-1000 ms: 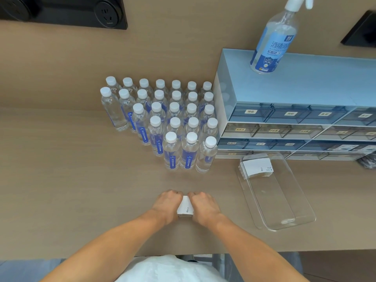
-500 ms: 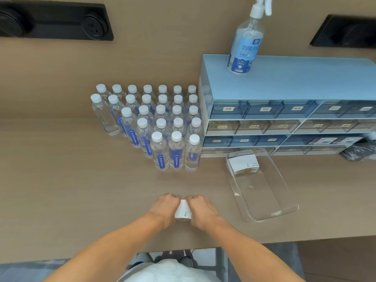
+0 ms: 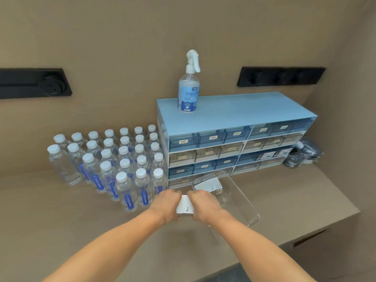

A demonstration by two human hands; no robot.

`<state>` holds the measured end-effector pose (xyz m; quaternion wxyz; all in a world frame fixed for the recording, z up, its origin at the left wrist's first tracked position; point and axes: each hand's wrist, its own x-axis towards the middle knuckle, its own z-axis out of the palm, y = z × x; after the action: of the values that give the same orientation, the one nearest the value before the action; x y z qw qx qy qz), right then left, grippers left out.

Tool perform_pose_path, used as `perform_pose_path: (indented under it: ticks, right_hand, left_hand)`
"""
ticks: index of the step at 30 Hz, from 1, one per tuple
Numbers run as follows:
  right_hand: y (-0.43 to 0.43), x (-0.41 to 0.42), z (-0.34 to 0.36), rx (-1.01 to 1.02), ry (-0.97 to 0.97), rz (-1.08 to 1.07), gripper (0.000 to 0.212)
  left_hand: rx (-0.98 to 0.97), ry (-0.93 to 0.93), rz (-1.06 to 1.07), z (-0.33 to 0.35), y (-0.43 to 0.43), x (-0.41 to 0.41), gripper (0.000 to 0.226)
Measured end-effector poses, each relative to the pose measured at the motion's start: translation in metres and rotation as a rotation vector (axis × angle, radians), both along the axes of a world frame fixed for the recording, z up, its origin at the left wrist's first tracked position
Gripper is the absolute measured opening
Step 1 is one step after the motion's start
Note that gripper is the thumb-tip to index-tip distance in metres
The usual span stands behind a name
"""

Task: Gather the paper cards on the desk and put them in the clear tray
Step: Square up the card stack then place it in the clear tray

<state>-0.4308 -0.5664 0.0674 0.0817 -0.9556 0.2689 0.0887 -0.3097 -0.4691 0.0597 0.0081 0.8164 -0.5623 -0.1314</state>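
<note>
Head view: both hands clamp one card stack.
Left hand (image 3: 165,206) and right hand (image 3: 204,206) squeeze the paper cards (image 3: 184,206) beside the clear tray (image 3: 244,202).

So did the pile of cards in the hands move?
Yes. The card pile went right, toward the clear tray, now nearly touching it and nearer the water bottles.

A tan wall (image 3: 183,27) rises behind a wood-grain desk (image 3: 50,220). Two black socket panels (image 3: 34,83) are set in it, left and right. A blue drawer cabinet (image 3: 234,139) stands at the far right, against the wall. Dark floor (image 3: 234,275) shows beneath.
</note>
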Motion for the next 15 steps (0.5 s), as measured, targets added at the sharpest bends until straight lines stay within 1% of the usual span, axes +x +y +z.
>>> perform_pose_path:
  ticks: [6, 11, 15]
  right_hand:
    - [-0.042, -0.035, 0.026, -0.021, 0.036, -0.094, 0.041]
    - [-0.086, -0.061, 0.023, -0.028, 0.083, -0.079, 0.045]
    - [-0.126, -0.072, 0.008, 0.001, 0.082, -0.011, 0.044]
  left_hand:
    - [-0.007, -0.008, -0.106, 0.014, -0.059, -0.027, 0.047]
    - [0.03, -0.009, -0.081, 0.005, -0.101, -0.057, 0.045]
    - [0.063, 0.028, -0.013, -0.007, -0.132, -0.074, 0.047]
